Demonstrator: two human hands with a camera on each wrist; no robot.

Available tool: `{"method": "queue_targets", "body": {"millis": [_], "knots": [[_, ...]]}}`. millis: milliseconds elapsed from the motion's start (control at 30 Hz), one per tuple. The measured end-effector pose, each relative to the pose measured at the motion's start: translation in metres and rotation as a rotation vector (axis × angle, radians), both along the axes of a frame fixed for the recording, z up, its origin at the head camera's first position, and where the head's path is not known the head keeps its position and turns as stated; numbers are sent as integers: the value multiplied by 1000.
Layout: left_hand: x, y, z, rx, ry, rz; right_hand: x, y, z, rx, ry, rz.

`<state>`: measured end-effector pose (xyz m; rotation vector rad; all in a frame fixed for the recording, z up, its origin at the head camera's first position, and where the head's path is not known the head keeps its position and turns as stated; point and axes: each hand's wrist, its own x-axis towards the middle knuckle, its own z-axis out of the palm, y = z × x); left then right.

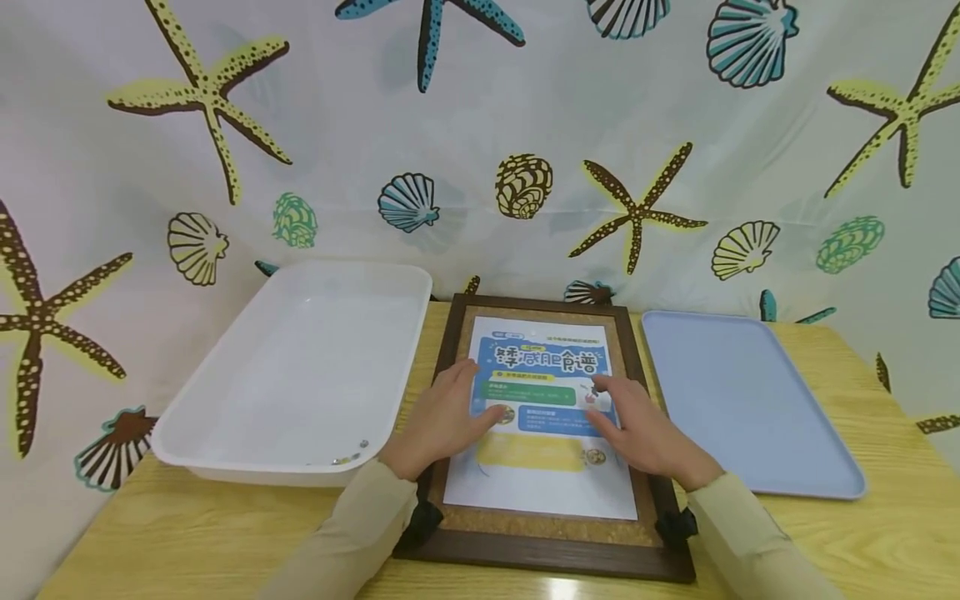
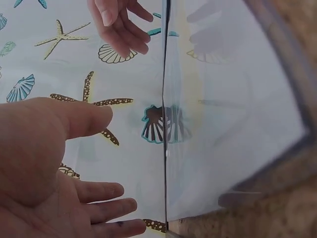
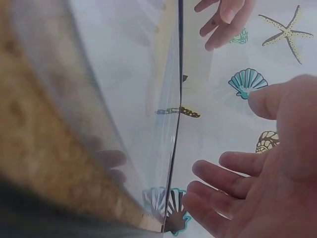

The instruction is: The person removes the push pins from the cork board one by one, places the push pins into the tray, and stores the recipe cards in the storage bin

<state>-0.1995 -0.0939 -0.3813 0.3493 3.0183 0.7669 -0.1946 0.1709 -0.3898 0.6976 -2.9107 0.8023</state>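
A printed sheet point(image 1: 540, 492) with blue, green and yellow panels lies on a cork board point(image 1: 525, 529) with a dark brown frame. My left hand point(image 1: 442, 414) is over the sheet's left side, palm turned inward. Opposite it, my right hand point(image 1: 637, 425) is over the right side, its thumb pointing toward the middle. In the left wrist view, the left fingers point(image 2: 106, 210) are loosely extended with nothing between them. Relaxed right fingers point(image 3: 223, 181) also hold nothing in the right wrist view. The sheet's surface looks glossy and reflects the hands.
A deep white basin point(image 1: 315, 367) stands left of the board, with some small items near its front corner. To the right lies a flat pale blue tray point(image 1: 757, 408). Behind the wooden table point(image 1: 225, 533) hangs a cloth point(image 1: 480, 100) printed with starfish and shells.
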Motion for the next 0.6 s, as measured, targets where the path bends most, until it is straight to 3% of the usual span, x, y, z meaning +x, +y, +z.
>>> {"method": "queue_targets", "body": {"millis": [300, 600], "knots": [[-8, 7, -5, 43, -24, -13, -13, -9, -2, -20, -30, -19], [-19, 16, -1, 65, -18, -64, -30, -18, -2, -47, -107, -16]]}}
